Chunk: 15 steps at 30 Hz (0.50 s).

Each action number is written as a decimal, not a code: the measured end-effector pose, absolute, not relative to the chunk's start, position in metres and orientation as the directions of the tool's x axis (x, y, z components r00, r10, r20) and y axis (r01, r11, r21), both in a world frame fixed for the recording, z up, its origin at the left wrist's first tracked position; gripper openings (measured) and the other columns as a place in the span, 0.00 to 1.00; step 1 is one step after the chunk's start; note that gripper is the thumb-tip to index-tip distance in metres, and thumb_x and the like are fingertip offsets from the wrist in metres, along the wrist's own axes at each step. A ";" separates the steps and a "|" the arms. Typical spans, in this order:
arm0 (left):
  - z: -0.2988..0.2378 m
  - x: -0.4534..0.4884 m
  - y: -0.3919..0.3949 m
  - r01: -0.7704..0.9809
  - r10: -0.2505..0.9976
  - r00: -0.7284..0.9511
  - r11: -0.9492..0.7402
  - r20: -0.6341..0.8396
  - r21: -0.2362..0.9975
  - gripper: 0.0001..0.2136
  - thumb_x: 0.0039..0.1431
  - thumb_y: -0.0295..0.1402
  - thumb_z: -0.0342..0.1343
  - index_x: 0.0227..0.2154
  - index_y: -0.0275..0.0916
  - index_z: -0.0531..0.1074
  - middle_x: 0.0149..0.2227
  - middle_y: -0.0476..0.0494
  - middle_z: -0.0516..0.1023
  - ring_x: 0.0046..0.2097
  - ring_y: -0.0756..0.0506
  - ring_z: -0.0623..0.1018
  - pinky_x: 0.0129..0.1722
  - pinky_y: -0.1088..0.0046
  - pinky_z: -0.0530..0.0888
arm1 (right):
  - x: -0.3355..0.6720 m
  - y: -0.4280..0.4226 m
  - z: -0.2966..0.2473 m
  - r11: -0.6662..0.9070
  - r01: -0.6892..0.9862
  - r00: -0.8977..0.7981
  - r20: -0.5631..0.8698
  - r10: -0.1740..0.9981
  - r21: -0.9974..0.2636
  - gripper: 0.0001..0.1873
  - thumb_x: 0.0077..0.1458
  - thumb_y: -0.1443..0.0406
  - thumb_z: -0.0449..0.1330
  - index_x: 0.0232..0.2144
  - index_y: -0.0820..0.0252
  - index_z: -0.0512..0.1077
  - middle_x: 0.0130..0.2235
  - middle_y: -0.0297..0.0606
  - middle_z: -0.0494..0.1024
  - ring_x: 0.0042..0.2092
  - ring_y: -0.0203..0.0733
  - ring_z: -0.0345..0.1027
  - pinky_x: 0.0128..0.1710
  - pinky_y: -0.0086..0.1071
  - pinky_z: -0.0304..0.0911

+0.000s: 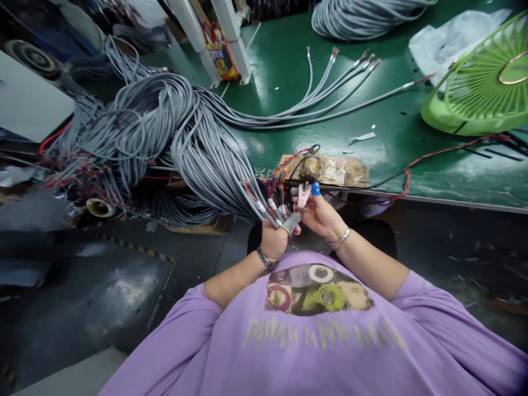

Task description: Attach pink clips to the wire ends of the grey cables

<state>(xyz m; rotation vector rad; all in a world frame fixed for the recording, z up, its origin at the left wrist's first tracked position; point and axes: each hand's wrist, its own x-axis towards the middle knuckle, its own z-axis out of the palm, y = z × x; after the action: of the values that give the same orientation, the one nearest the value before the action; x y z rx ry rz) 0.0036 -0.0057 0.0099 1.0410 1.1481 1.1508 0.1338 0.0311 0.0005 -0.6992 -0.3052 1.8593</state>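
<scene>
My left hand (pixel 274 235) is closed around the ends of a thick bundle of grey cables (pixel 206 159), just below where their coloured inner wires (pixel 274 192) fan out. My right hand (pixel 317 212) sits beside it, fingers with pink and blue finger covers pinching at those stripped wire ends. Both hands are held in front of my chest, at the near edge of the green table (pixel 383 137). The bundle runs up and left into a large tangled heap.
A small cardboard-covered device (pixel 325 169) with red and black leads sits at the table edge. Several loose grey cables with stripped ends (pixel 330 82) lie across the table. A green fan (pixel 482 88), a plastic bag (pixel 449 36) and a cable coil (pixel 363 16) lie farther back.
</scene>
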 end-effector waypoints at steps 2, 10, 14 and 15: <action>0.011 0.003 -0.007 -0.132 0.992 0.037 0.126 -0.122 0.983 0.15 0.49 0.42 0.66 0.20 0.35 0.74 0.18 0.49 0.75 0.19 0.52 0.72 0.20 0.77 0.71 | 0.137 0.028 -0.002 -0.428 -0.726 -0.307 -0.303 0.902 -0.539 0.29 0.49 0.38 0.58 0.30 0.57 0.72 0.30 0.34 0.78 0.27 0.35 0.67 0.25 0.28 0.64; 0.012 -0.006 -0.012 -0.028 0.990 0.109 0.091 -0.087 0.995 0.16 0.51 0.43 0.64 0.19 0.35 0.74 0.19 0.47 0.75 0.21 0.51 0.74 0.22 0.76 0.71 | 0.163 0.016 -0.006 -0.509 -0.483 -0.464 -0.285 0.839 -0.712 0.25 0.34 0.50 0.74 0.26 0.62 0.73 0.24 0.33 0.74 0.26 0.33 0.67 0.28 0.29 0.64; 0.013 -0.009 -0.010 0.036 0.982 0.168 0.080 -0.085 0.996 0.15 0.51 0.42 0.65 0.20 0.35 0.75 0.19 0.47 0.76 0.21 0.51 0.74 0.23 0.76 0.71 | 0.161 0.013 -0.003 -0.395 -0.424 -0.370 -0.242 0.897 -0.815 0.19 0.34 0.57 0.76 0.25 0.63 0.74 0.23 0.30 0.73 0.24 0.30 0.63 0.27 0.27 0.59; 0.014 -0.009 -0.009 0.057 0.977 0.197 0.078 -0.088 0.995 0.14 0.49 0.42 0.66 0.20 0.35 0.75 0.19 0.47 0.76 0.21 0.51 0.74 0.23 0.76 0.71 | 0.159 0.012 -0.002 -0.367 -0.418 -0.356 -0.222 0.908 -0.831 0.19 0.34 0.57 0.75 0.24 0.62 0.74 0.23 0.30 0.74 0.24 0.30 0.63 0.27 0.27 0.58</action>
<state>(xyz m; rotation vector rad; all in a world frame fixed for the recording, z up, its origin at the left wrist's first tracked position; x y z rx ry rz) -0.0088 -0.0087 0.0143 1.2713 1.1337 0.9773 0.1590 0.0122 -0.0018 -0.8782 -0.8580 1.8526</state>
